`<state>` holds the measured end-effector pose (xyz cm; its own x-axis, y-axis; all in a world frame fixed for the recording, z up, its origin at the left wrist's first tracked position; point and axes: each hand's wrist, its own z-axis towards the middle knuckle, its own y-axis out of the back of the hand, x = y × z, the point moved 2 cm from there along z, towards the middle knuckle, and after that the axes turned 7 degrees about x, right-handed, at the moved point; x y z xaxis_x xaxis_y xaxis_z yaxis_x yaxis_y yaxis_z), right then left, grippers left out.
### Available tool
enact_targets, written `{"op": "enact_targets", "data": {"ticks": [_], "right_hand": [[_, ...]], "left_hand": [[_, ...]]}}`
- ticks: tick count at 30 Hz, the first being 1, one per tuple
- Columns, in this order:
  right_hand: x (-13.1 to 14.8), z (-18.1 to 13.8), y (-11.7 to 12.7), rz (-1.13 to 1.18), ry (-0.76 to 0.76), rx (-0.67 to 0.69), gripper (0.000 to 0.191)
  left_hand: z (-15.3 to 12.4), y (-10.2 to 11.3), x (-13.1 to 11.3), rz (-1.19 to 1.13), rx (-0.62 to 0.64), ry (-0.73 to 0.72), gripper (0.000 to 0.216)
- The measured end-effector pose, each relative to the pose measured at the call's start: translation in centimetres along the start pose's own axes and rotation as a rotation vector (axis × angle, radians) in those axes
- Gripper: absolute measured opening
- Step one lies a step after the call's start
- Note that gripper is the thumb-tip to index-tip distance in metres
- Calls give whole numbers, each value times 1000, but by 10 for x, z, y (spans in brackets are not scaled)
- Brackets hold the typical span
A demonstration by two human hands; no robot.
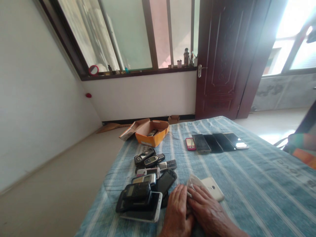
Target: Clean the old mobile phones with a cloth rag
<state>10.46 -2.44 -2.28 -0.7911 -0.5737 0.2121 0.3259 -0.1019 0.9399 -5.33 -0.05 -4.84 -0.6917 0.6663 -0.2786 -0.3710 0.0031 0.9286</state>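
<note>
My left hand (176, 205) and my right hand (206, 205) are pressed close together at the front of the bed or table, fingers closed on a pale crumpled cloth (195, 180). Whatever may lie inside or under that cloth is hidden by the hands. A white phone (213, 188) lies back-up just beyond my right hand. To the left of my left hand is a pile of old phones: a black keypad phone (137, 191) rests on a larger white-edged smartphone (154, 207), and a black touchscreen phone (168, 181) leans beside them.
An open orange cardboard box (150, 140) with a phone (152, 132) inside stands at the far left edge. Several dark smartphones (213, 143) lie in a row at the back, beside a small pink phone (190, 144). Blue striped fabric (259, 191) covers the surface.
</note>
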Motion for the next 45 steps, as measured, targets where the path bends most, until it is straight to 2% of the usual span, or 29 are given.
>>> {"op": "enact_targets", "data": {"ticks": [4,15,20,26,31,35,39,45], "right_hand": [[5,12,6,101,-35,28,48],[13,35,20,243,-119,-3,39],[13,38,21,264,-144,2,32],[-2,26,28,191,-178,17,20],[-34,4,30,144,-257,-48,25],[-50,-7,23,141,-345,-89,32],[-47,-4,20,99,-428,-60,32],[-28,-1,28,-67,-588,31,33]], "left_hand": [[0,1,1,-24,-26,-6,75],[1,7,0,-62,-151,-11,81],[2,8,2,-81,-148,-16,79],[2,7,0,-110,-96,72,77],[4,13,-6,-111,-70,113,74],[4,16,-8,-98,-81,86,73],[4,16,-8,-55,-73,49,69],[3,16,-8,-28,-82,27,68]]}}
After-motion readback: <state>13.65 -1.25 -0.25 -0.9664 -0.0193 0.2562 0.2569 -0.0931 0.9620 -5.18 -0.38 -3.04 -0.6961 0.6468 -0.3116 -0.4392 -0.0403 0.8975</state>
